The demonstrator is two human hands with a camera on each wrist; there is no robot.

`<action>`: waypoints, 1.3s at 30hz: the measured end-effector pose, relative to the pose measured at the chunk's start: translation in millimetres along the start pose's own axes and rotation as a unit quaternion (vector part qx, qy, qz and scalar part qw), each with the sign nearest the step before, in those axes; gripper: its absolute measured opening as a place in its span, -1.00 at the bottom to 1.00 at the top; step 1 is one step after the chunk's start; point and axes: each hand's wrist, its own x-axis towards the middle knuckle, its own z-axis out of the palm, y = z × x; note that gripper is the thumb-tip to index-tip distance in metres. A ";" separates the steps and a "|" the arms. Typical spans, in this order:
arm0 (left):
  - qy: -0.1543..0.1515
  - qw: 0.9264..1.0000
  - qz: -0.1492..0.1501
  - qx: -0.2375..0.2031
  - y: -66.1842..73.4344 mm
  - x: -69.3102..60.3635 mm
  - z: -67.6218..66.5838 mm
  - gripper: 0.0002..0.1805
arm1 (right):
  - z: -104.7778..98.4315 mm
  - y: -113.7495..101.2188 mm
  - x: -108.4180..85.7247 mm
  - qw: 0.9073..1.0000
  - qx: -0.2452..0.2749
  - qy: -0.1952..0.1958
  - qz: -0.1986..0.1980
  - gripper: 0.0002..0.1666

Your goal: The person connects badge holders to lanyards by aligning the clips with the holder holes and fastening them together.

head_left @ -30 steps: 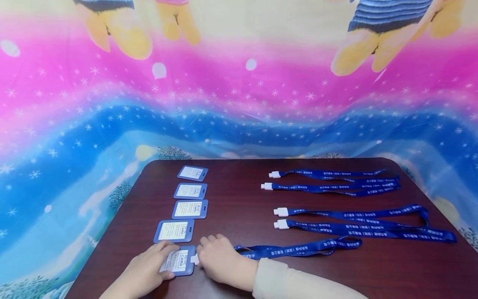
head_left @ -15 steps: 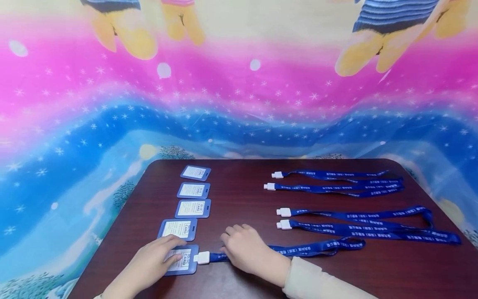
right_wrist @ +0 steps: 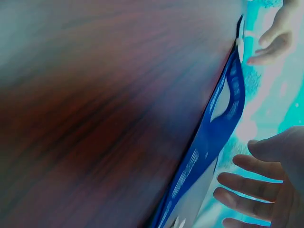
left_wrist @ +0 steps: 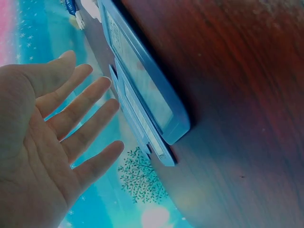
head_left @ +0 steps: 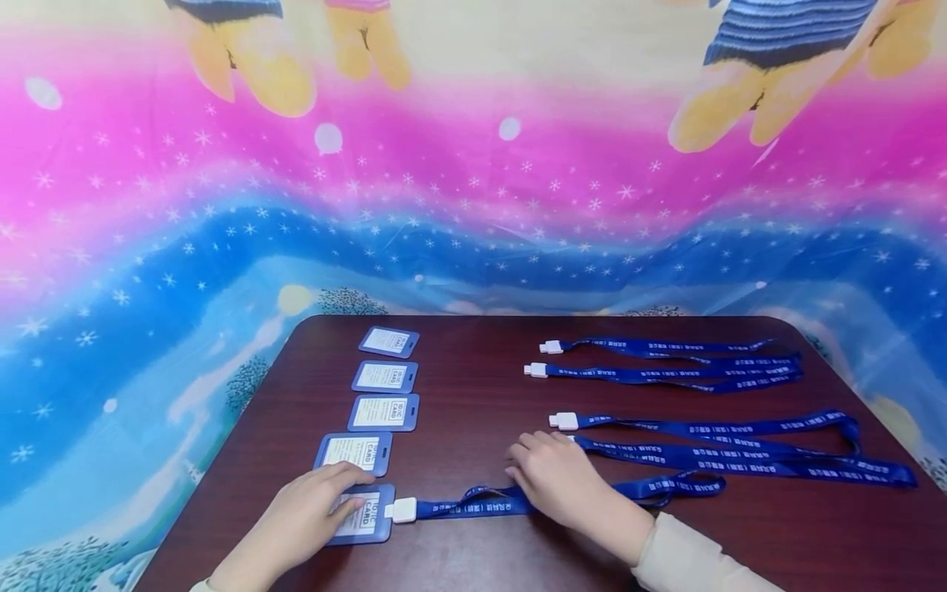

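My left hand [head_left: 307, 510] hovers over the nearest blue-framed ID badge holder [head_left: 379, 522] in the head view, hiding its left part. In the left wrist view its fingers [left_wrist: 88, 135] are spread and look apart from the badge holder [left_wrist: 142, 76]. A white clip [head_left: 404, 510] meets that holder's right edge and leads to a blue lanyard [head_left: 473, 505] lying rightward. Over the lanyard's middle is my right hand [head_left: 558, 477], covering part of it. The right wrist view has its fingers [right_wrist: 249, 190] extended beside the blue strap [right_wrist: 218, 128], holding nothing.
Several more badge holders [head_left: 383, 413] form a column up the left of the dark wooden table [head_left: 473, 395]. Several blue lanyards [head_left: 666, 374] with white clips lie at the right. A printed cloth backdrop [head_left: 473, 197] hangs behind the table.
My right hand has let go of the white clip and moved right along the lanyard, uncovering the clip and strap. The left hand has lifted slightly off the nearest badge holder.
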 end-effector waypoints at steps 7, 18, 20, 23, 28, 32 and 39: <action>-0.011 1.000 -0.008 -0.003 0.2 -1.5 1.0 -0.78 | -5.9 25.4 -12.6 0.999 0.000 0.001 0.045 -0.85; -0.005 1.000 -0.004 -0.004 -0.3 -3.3 2.7 -0.82 | -9.7 54.8 -23.4 0.995 -0.002 -0.026 0.100 -0.78; -0.004 1.000 -0.002 -0.004 -0.8 -3.3 2.3 -0.82 | -8.5 57.7 -24.0 0.994 -0.003 -0.028 0.105 -0.74; -0.006 1.000 -0.001 -0.005 -1.1 -2.0 2.5 -0.82 | -5.8 60.8 -24.6 0.994 -0.009 -0.033 0.107 -0.69; -0.009 1.000 -0.007 -0.011 -2.2 2.8 4.0 -0.81 | 1.1 64.2 -24.9 0.994 -0.017 -0.035 0.101 -0.68; 0.004 1.000 -0.003 -0.016 -5.2 8.5 3.1 -0.80 | 5.3 65.5 -24.6 0.994 -0.019 -0.036 0.100 -0.68; 0.016 0.999 0.034 0.004 -15.5 25.3 -0.2 -0.69 | 6.7 64.4 -21.3 0.994 -0.022 -0.035 0.099 -0.68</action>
